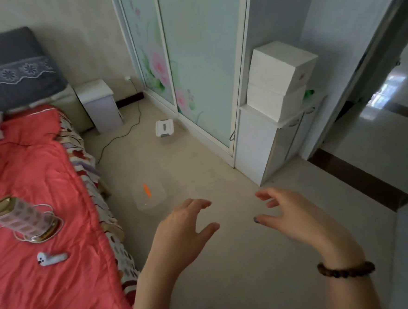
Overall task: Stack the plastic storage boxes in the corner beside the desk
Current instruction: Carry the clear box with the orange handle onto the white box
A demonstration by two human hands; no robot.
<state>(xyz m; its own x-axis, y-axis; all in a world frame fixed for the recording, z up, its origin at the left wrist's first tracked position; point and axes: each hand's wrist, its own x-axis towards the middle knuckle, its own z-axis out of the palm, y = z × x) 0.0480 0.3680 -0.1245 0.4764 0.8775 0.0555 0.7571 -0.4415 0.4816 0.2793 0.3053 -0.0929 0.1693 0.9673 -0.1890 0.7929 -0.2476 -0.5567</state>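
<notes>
A clear plastic storage box (150,196) with an orange label lies on the beige floor beside the bed. Farther off, near the wardrobe, sits a second clear box with a white lid (164,129). My left hand (184,228) hovers just right of and nearer than the clear box, fingers spread and loosely curved, holding nothing. My right hand (291,213), a bead bracelet on its wrist, is held out level with it, also spread and empty.
A bed with a red quilt (39,190) fills the left; a power strip tower (21,219) and a white device lie on it. A white cabinet (267,145) carrying two white boxes (279,76) stands by the sliding wardrobe. A cable crosses the floor. An open doorway is on the right.
</notes>
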